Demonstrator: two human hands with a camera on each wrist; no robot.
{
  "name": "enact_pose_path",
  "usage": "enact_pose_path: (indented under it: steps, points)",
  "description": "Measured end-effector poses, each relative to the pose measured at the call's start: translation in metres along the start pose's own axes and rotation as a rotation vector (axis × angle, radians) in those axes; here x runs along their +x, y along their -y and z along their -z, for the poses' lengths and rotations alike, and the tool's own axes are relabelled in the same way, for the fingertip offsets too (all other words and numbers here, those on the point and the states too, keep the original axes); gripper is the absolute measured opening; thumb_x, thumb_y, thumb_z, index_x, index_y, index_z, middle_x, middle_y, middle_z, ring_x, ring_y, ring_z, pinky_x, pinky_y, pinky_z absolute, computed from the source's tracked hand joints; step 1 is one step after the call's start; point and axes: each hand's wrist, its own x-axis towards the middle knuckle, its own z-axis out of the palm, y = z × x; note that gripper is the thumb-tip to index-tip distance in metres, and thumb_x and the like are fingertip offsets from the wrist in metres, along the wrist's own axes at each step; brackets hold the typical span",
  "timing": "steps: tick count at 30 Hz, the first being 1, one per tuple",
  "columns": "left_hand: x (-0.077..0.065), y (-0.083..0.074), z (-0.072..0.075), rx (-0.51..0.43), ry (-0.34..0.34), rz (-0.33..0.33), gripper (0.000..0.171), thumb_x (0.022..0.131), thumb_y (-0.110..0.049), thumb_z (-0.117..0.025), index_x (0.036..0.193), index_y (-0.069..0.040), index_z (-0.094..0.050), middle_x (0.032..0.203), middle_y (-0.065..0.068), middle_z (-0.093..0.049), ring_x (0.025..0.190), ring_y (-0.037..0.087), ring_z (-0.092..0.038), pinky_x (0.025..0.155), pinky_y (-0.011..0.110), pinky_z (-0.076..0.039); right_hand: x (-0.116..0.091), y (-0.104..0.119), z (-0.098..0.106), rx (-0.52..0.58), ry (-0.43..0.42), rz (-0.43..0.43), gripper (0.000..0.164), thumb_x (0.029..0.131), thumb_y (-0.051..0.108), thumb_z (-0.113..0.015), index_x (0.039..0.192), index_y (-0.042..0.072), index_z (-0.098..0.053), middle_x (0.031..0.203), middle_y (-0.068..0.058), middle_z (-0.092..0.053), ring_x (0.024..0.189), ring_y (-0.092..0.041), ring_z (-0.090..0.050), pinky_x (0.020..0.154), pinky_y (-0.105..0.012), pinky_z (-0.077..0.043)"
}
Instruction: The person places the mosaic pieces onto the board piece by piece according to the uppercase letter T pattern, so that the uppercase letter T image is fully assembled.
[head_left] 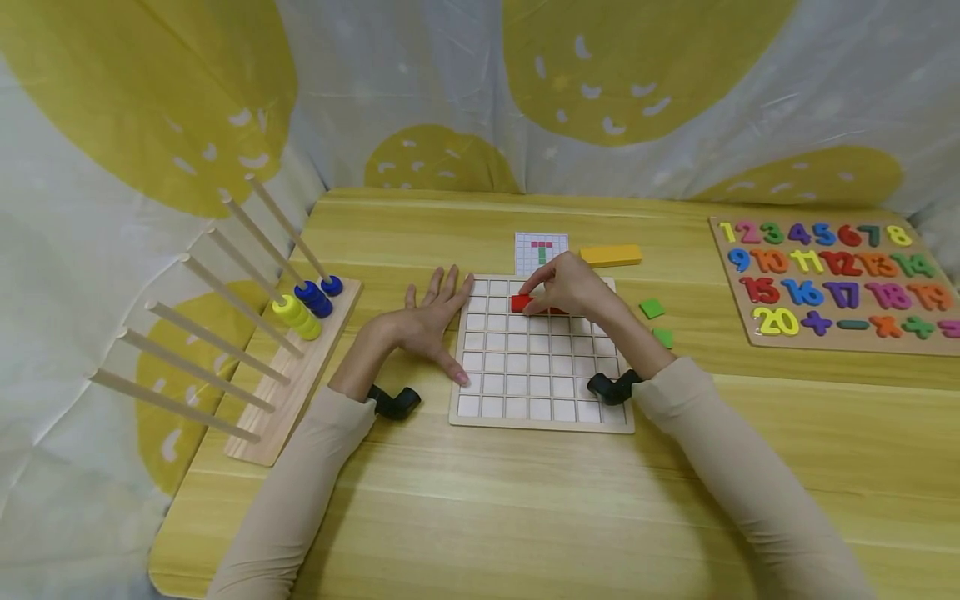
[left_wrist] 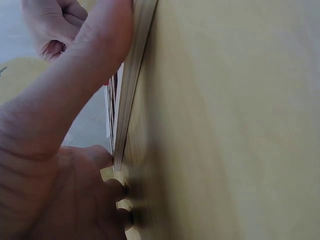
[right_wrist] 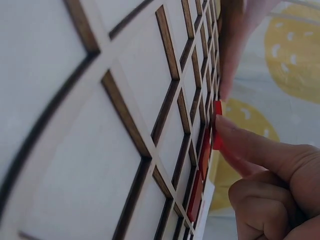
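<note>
My right hand (head_left: pixel 572 287) pinches a red tile (head_left: pixel 519 303) above the far part of the grid board (head_left: pixel 540 427); my left hand (head_left: pixel 429 327), fingers spread wide, touches its left edge.

"What is your grid board (head_left: pixel 543 426) made of?"
"Pale matt wood, by its look; my red tile (head_left: pixel 520 303) looks smooth."
"And the rest?"
"My sleeve (head_left: pixel 322 450) is matt, wrinkled cloth; the backdrop (head_left: pixel 450 67), creased cloth too. The tabletop (head_left: pixel 450 500) looks smooth, wood-grained and faintly glossy, the pattern card (head_left: pixel 542 253) papery, the peg stand (head_left: pixel 307 371) bare smooth wood."
</note>
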Motion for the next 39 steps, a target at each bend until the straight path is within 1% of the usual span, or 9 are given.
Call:
enact_pose_path:
  steps: [3,8,13,17,21,24,29,32,39]
  points:
    - [0.0,-0.001,0.0,0.002,0.0,0.0,0.156,0.068,-0.055,-0.094,0.163,-0.016,0.023,0.166,0.015,0.038,0.153,0.035,0.037,0.119,0.07,0.022,0.001,-0.001,0.0,0.007,0.0,-0.003,0.025,0.081,0.013,-0.09,0.105,0.008,-0.083,0.06,0.002,-0.038,0.066,-0.018,-0.038,0.06,-0.029,-0.028]
    - [0.0,-0.001,0.0,0.004,0.0,-0.001,0.156,0.067,-0.055,-0.094,0.163,-0.016,0.023,0.166,0.015,0.037,0.153,0.035,0.038,0.119,0.07,0.022,0.001,-0.001,-0.002,0.012,-0.016,-0.001,0.024,0.08,0.011,-0.089,0.103,0.007,-0.083,0.057,0.003,-0.036,0.061,-0.016,-0.036,0.058,-0.028,-0.027]
    - [0.0,-0.001,0.0,0.006,0.002,0.009,0.156,0.068,-0.055,-0.094,0.163,-0.016,0.023,0.166,0.014,0.037,0.153,0.035,0.037,0.12,0.069,0.022,0.001,0.0,-0.005,-0.03,-0.026,0.037,0.025,0.079,0.01,-0.09,0.103,0.006,-0.082,0.055,0.003,-0.037,0.058,-0.015,-0.036,0.057,-0.026,-0.027]
    - [0.0,-0.001,0.0,0.01,0.003,0.01,0.155,0.068,-0.055,-0.094,0.163,-0.016,0.023,0.166,0.015,0.037,0.154,0.035,0.037,0.12,0.069,0.022,0.0,0.002,-0.007,-0.057,-0.034,0.045,0.024,0.078,0.01,-0.09,0.101,0.006,-0.083,0.057,0.002,-0.043,0.069,-0.018,-0.043,0.059,-0.027,-0.032]
    - [0.0,-0.002,0.001,0.01,0.003,0.007,0.156,0.068,-0.055,-0.093,0.163,-0.015,0.023,0.166,0.015,0.037,0.154,0.035,0.037,0.119,0.069,0.022,0.0,0.003,-0.007,-0.062,-0.038,0.048,0.023,0.079,0.01,-0.09,0.1,0.006,-0.083,0.06,0.001,-0.045,0.078,-0.021,-0.045,0.062,-0.029,-0.034]
    - [-0.001,-0.002,0.001,0.006,0.004,0.008,0.156,0.068,-0.055,-0.094,0.163,-0.015,0.024,0.165,0.015,0.038,0.153,0.035,0.037,0.119,0.069,0.023,0.001,0.002,-0.007,-0.05,-0.035,0.05,0.023,0.079,0.011,-0.09,0.1,0.007,-0.083,0.059,0.001,-0.044,0.074,-0.02,-0.043,0.061,-0.028,-0.032]
    - [-0.001,-0.001,0.0,-0.002,0.007,0.011,0.157,0.067,-0.056,-0.093,0.163,-0.016,0.024,0.165,0.014,0.039,0.153,0.035,0.038,0.119,0.069,0.023,0.003,-0.001,-0.006,-0.015,-0.031,0.066,0.023,0.077,0.011,-0.092,0.099,0.008,-0.084,0.055,0.002,-0.04,0.058,-0.016,-0.037,0.055,-0.027,-0.027]
    - [-0.001,-0.001,0.0,-0.002,0.008,0.012,0.157,0.067,-0.056,-0.093,0.163,-0.016,0.024,0.165,0.014,0.039,0.153,0.034,0.038,0.119,0.069,0.023,0.003,-0.003,-0.005,0.004,-0.02,0.081,0.025,0.076,0.012,-0.092,0.099,0.008,-0.084,0.052,0.004,-0.037,0.052,-0.013,-0.033,0.053,-0.026,-0.025]
    - [0.0,-0.001,0.0,-0.001,0.006,0.013,0.156,0.067,-0.055,-0.094,0.163,-0.016,0.023,0.166,0.014,0.038,0.153,0.035,0.037,0.12,0.069,0.022,0.005,-0.008,-0.003,0.01,0.009,0.089,0.026,0.077,0.013,-0.092,0.102,0.01,-0.084,0.054,0.005,-0.038,0.055,-0.013,-0.033,0.056,-0.026,-0.027]
